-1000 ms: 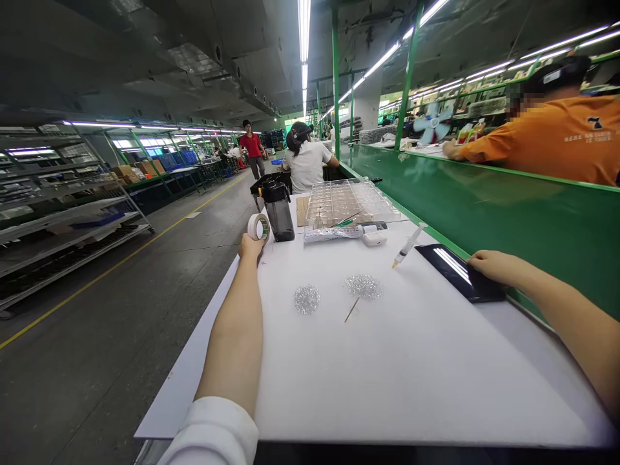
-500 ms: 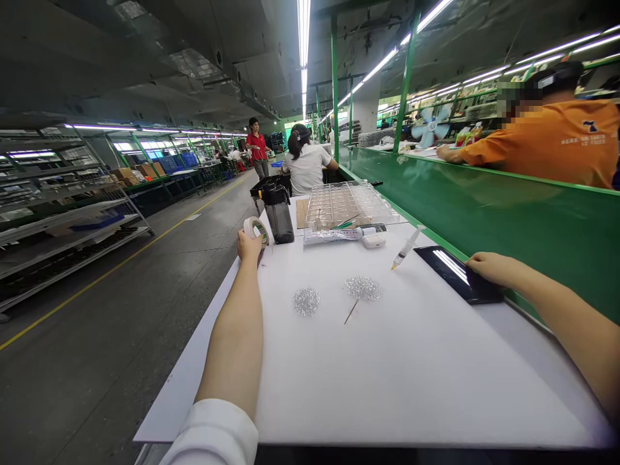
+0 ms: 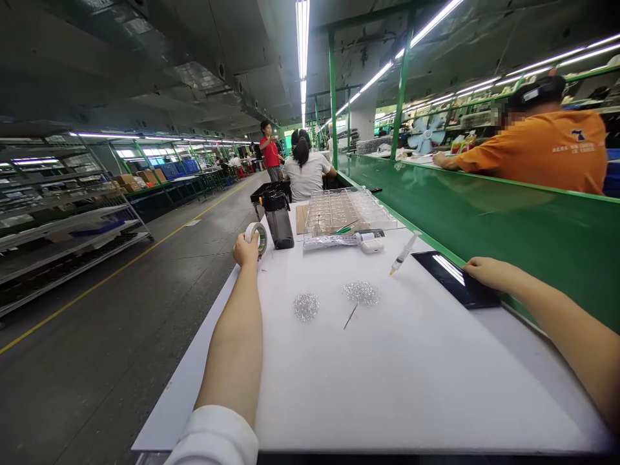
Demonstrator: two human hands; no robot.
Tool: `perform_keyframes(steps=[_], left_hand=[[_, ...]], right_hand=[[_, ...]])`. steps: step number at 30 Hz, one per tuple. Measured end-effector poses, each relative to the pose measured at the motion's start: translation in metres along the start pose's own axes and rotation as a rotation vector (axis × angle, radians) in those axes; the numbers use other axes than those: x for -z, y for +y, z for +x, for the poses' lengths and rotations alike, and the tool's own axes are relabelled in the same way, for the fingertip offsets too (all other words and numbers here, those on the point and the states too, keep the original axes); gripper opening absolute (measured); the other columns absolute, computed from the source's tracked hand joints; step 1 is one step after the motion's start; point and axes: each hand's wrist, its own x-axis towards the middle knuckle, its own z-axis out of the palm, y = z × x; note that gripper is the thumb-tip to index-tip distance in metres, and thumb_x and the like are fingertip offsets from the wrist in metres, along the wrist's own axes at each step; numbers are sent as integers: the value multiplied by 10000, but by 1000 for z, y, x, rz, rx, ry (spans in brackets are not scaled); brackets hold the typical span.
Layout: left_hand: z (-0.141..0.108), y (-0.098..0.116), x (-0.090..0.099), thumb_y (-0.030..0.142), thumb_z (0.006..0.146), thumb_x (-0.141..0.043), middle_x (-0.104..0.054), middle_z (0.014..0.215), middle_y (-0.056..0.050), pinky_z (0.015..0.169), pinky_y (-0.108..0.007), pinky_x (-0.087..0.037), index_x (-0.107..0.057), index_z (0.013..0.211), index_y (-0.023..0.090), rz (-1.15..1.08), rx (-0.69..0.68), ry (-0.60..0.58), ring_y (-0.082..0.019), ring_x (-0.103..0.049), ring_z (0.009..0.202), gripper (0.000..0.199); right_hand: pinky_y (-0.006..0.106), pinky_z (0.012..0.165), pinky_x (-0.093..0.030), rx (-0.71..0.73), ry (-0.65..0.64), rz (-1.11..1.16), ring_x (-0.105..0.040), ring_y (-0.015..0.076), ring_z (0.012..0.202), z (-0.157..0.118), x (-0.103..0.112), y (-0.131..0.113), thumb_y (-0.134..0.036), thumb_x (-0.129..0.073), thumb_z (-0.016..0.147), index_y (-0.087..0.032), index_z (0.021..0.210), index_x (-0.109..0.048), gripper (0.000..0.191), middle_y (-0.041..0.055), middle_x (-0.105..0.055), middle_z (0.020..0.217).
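Note:
At the table's left edge my left hand [image 3: 246, 250] is closed around a roll of tape [image 3: 262, 240], which stands on its rim. My right hand [image 3: 485, 272] is at the right side, its fingers curled at the edge of a glossy black phone [image 3: 443, 274] lying face up. Whether the thumb goes under the phone is hidden. Between my arms lie two flat heaps of small clear, shiny pieces, a left heap [image 3: 306, 307] and a right heap [image 3: 362, 293]. A thin stick [image 3: 351, 316] touches the right heap. A syringe [image 3: 404, 254] with a yellowish tip lies left of the phone.
A dark bottle [image 3: 279, 223] stands beside the tape. Farther back are a clear compartment tray [image 3: 346, 206], a silvery tube [image 3: 334, 240] and a small white case [image 3: 372, 247]. A green conveyor belt [image 3: 484, 219] runs along the right. Co-workers sit or stand beyond.
The view has shifted slightly. My left hand still holds the tape, and my right hand stays at the phone. The person in red has moved to the right and raised a hand.

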Motion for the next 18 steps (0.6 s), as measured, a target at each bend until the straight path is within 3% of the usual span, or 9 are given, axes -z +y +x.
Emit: perform_keyframes(steps=[5, 12, 18], left_hand=[[5, -6, -6, 321, 1112, -845, -849, 1474, -205, 1224, -516, -637, -764, 1341, 240, 0, 95, -72, -427, -807, 1455, 257], [11, -15, -9, 116, 881, -938, -849, 1432, -174, 1222, -579, -667, -730, 1424, 257, -15, 70, -129, -470, -809, 1429, 598], [11, -10, -9, 170, 988, -882, -850, 1465, -136, 1247, -534, -636, -708, 1411, 300, -81, 7, -76, -394, -805, 1442, 476]], right_hand=[[353, 658, -604, 10, 2, -4, -799, 311, 887, -2, 1, -2, -286, -645, 1057, -249, 851, -661, 210, 129, -811, 969], [345, 649, -585, 3, 4, -20, -805, 300, 886, -9, 3, -9, -235, -606, 1102, -244, 859, -677, 254, 126, -826, 981], [343, 646, -569, 5, 7, -27, -800, 304, 870, -12, 5, -12, -232, -587, 1129, -244, 836, -666, 304, 126, -813, 939]])
